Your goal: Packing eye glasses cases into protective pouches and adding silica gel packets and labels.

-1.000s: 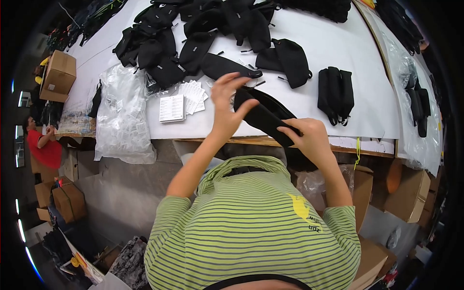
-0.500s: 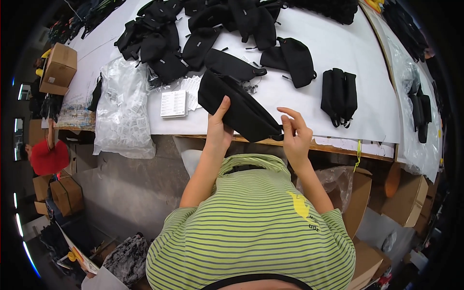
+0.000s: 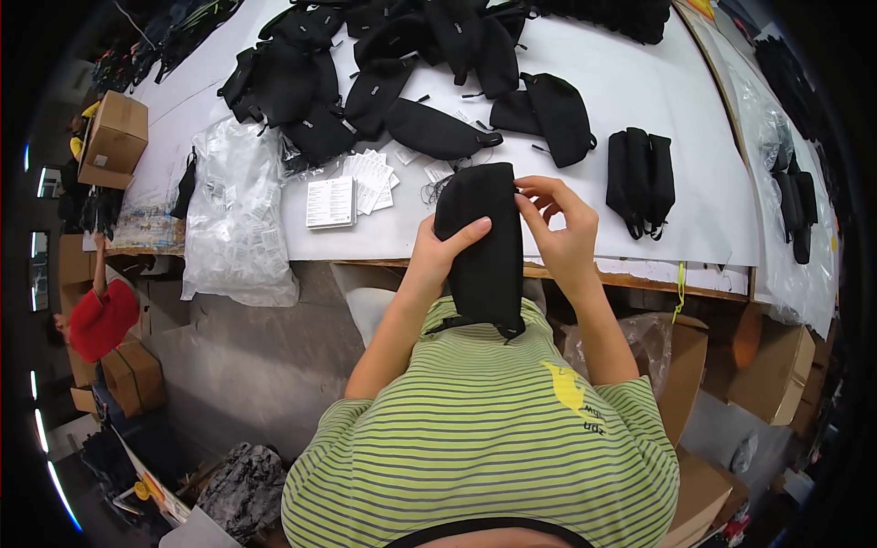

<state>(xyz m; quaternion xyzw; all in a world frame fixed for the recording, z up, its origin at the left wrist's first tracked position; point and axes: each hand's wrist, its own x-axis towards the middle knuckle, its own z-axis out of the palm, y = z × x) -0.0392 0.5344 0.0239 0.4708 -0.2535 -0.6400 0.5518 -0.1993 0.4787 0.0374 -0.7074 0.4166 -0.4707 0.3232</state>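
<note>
A black zip pouch (image 3: pixel 491 260) stands on end in front of my chest, its rounded end up and a dark strap or tab hanging at its lower end. My left hand (image 3: pixel 445 248) grips it from the left, thumb across its face. At the pouch's upper right edge, the thumb and forefinger of my right hand (image 3: pixel 564 228) are pinched together; whether they hold a zip pull or the fabric edge I cannot make out. Just beyond lie a flat black pouch (image 3: pixel 437 130), a stack of white printed cards (image 3: pixel 330 203) and several loose white tags (image 3: pixel 369 181).
A heap of black pouches (image 3: pixel 297 87) covers the far left of the white table (image 3: pixel 658 110). Three pouches (image 3: pixel 641 178) stand side by side on the right. A clear bag of white tags (image 3: pixel 235 219) hangs over the front edge. A person in red (image 3: pixel 104 320) is at far left.
The pouch has swung from slanting to upright and come closer to my body. My right hand has shifted from its lower end to the upper right edge.
</note>
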